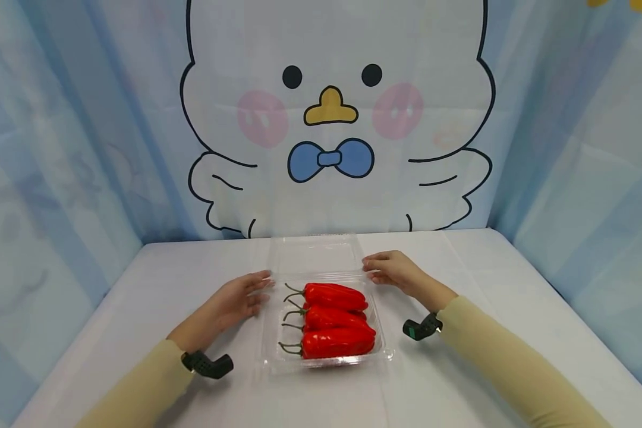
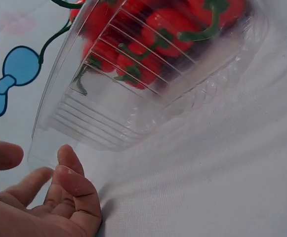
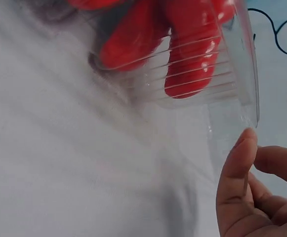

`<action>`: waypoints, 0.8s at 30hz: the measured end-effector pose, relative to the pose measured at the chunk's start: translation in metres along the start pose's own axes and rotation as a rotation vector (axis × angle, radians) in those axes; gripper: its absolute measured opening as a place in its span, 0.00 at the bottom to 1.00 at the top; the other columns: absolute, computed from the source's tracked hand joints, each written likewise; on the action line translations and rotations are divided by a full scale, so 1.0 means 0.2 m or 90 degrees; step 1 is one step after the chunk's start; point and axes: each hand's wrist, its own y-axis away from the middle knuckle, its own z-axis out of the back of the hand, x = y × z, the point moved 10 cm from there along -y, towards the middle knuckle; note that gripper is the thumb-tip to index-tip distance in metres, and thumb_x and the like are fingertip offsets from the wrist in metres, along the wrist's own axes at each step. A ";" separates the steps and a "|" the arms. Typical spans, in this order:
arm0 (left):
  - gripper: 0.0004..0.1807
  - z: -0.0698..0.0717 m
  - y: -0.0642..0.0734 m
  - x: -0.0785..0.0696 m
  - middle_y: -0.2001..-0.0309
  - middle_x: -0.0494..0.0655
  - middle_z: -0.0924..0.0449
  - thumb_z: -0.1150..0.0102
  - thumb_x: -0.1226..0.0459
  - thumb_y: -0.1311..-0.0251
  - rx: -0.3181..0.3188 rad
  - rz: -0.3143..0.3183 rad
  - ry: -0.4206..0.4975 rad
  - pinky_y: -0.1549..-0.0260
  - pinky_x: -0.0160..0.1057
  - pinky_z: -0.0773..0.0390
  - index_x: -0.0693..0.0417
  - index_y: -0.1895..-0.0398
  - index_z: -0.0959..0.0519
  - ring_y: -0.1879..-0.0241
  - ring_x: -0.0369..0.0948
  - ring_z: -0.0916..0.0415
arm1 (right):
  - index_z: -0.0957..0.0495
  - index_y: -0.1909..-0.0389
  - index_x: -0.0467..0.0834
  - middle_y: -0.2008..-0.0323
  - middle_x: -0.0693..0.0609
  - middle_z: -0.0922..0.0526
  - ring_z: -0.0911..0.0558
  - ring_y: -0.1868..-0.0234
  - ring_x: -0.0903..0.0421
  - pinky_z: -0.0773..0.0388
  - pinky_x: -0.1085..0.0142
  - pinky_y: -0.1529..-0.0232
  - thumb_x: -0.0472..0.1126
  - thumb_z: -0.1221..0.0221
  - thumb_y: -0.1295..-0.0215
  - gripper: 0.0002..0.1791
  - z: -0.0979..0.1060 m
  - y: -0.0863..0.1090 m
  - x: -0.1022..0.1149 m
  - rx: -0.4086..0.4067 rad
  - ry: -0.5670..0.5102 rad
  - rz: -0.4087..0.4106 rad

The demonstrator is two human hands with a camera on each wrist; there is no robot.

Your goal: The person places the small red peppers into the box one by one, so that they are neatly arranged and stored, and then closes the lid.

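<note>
A clear plastic clamshell box (image 1: 383, 351) stands on the table with its lid (image 1: 315, 254) folded back flat behind it. Several red peppers (image 1: 334, 315) with green stems lie side by side inside, stems toward the left. My left hand (image 1: 242, 300) is beside the box's back left corner, its fingers loosely extended near the lid's edge. Over on the right, my right hand (image 1: 393, 270) has its fingertips at the lid's edge near the hinge. In the right wrist view, thumb and fingers (image 3: 239, 158) are close to the clear plastic; whether they touch it is hard to tell.
A white cloth covers the table (image 1: 438, 380). Behind it hangs a curtain (image 1: 331, 196) printed with a cartoon bird, and blue curtains flank both sides. A dark wrist device (image 1: 208, 364) is on the left wrist, another (image 1: 422, 327) on the right.
</note>
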 end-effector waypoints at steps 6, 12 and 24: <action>0.32 0.00 -0.01 -0.04 0.23 0.53 0.40 0.57 0.59 0.22 0.011 -0.046 -0.019 0.61 0.34 0.30 0.51 0.18 0.45 0.50 0.40 0.26 | 0.30 0.31 0.32 0.56 0.46 0.16 0.14 0.64 0.60 0.15 0.73 0.59 0.38 0.41 0.25 0.26 0.03 0.01 0.03 -0.035 -0.063 0.044; 0.29 0.03 0.03 -0.10 0.25 0.52 0.34 0.59 0.61 0.22 0.011 -0.113 -0.042 0.57 0.38 0.36 0.53 0.20 0.44 0.41 0.43 0.31 | 0.31 0.33 0.33 0.46 0.36 0.21 0.13 0.62 0.58 0.15 0.70 0.56 0.38 0.41 0.25 0.25 0.04 0.06 0.09 -0.038 -0.027 0.161; 0.16 0.05 0.10 -0.10 0.40 0.45 0.29 0.59 0.57 0.19 0.004 -0.162 -0.077 0.56 0.36 0.30 0.52 0.37 0.31 0.45 0.43 0.30 | 0.26 0.44 0.33 0.51 0.44 0.23 0.21 0.69 0.58 0.16 0.70 0.62 0.37 0.38 0.28 0.17 0.05 0.15 0.09 -0.002 0.021 0.208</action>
